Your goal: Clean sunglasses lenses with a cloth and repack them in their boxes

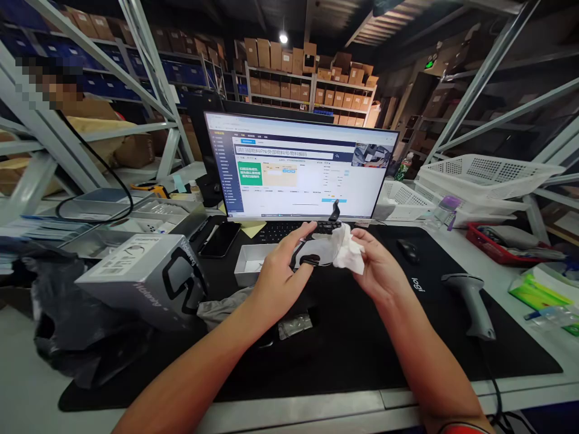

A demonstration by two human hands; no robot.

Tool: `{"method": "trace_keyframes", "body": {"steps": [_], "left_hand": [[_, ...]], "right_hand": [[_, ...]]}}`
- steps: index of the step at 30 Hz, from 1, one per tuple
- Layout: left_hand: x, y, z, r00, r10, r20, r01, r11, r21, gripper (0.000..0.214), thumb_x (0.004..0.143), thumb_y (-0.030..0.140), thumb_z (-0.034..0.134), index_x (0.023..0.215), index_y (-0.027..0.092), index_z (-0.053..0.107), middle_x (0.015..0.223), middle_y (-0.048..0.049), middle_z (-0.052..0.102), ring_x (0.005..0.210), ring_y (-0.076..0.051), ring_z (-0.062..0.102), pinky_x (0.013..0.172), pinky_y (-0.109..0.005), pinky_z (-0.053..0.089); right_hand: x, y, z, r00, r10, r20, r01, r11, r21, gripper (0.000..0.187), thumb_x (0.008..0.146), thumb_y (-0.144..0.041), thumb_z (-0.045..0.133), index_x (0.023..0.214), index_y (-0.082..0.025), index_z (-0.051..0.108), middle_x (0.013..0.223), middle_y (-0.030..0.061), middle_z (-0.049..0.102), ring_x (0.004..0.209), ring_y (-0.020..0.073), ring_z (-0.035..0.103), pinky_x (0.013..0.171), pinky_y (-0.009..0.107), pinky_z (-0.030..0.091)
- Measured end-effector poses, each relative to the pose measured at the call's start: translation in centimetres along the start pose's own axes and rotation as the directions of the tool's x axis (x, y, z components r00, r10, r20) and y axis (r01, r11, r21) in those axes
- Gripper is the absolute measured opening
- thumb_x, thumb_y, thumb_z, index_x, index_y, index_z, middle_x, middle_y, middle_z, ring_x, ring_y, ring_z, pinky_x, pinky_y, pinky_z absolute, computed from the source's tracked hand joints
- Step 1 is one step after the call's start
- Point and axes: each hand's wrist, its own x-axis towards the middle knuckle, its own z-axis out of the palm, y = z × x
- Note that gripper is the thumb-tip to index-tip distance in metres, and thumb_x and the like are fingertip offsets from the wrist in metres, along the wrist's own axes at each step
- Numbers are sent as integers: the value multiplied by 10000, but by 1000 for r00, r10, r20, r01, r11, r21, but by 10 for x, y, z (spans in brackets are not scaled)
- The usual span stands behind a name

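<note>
Across the frame's upper middle stands a lit monitor [294,193]; at lower left, a grey box [149,286]. Just below centre, the left hand [281,262] grips a clear, black-edged piece [319,250] — at its right end, the right hand [371,259] pinches a white tissue [348,250].

A pale table [495,280] carries a black mat [353,343] and a red tray [488,246].
</note>
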Motion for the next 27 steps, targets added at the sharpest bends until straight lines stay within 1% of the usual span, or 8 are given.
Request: {"method": "trace_keyframes", "body": {"steps": [3,7,10,11,14,16,22,27], "left_hand": [[1,-1,-2,1000,-22,-16,21,999,-30,605,890,109,540,1467,283,490,1525,-48,539,1441,-225,479,1239,-428,369],[2,-2,-6,997,-49,-54,46,997,-62,598,885,104,537,1452,290,502,1502,-51,559,1442,-226,477,1240,-439,361],[2,-1,-9,996,-73,-55,69,995,-75,602,886,115,548,1449,323,500,1505,-29,556,1446,-220,471,1238,-439,363],[2,-1,-10,996,-78,-49,74,995,-69,605,888,118,550,1449,337,498,1508,-21,553,1446,-219,470,1239,-442,362],[2,-1,-12,996,-77,-40,76,997,-34,605,895,126,546,1453,353,490,1512,-19,549,1445,-222,472,1244,-460,353],[2,-2,-12,996,-79,-40,79,997,-10,599,901,129,533,1458,346,486,1515,-28,545,1446,-230,469,1244,-477,352],[6,-12,-11,994,-111,-14,111,994,14,539,925,216,537,1442,365,500,1512,-21,547,1447,-261,470,1244,-528,349],[5,-15,-8,984,-179,2,179,984,11,493,944,342,553,1424,438,489,1519,43,540,1449,-296,467,1249,-570,327]], "right_hand": [[-3,4,3,991,12,135,-1,997,-76,343,626,-309,903,834,-202,653,724,-27,684,577,108,605,543,225,507],[13,-11,-29,938,62,342,135,843,-521,332,688,-353,864,904,-175,686,745,10,711,590,144,645,533,249,503],[49,-47,-72,972,-225,67,183,549,-816,302,796,-401,744,970,-160,689,725,28,716,527,160,628,524,290,511],[65,-63,-85,876,-475,-84,147,428,-892,292,804,-390,731,965,-151,690,759,42,724,585,171,655,586,305,541],[117,-112,-112,656,-722,-221,59,341,-938,337,963,-327,505,1163,-79,617,1090,182,710,958,246,691,875,399,546],[149,-133,-117,610,-760,-226,17,297,-955,349,1017,-311,438,1232,-78,585,1245,209,648,1137,273,629,1002,459,493],[201,-129,-125,810,-582,-71,-42,63,-997,383,989,-414,617,1273,-157,612,1275,101,638,1059,215,656,943,452,559],[184,-169,-203,867,-459,-195,-276,-117,-954,303,971,-389,649,1172,-162,667,1193,83,686,1072,226,666,959,461,550]]}}
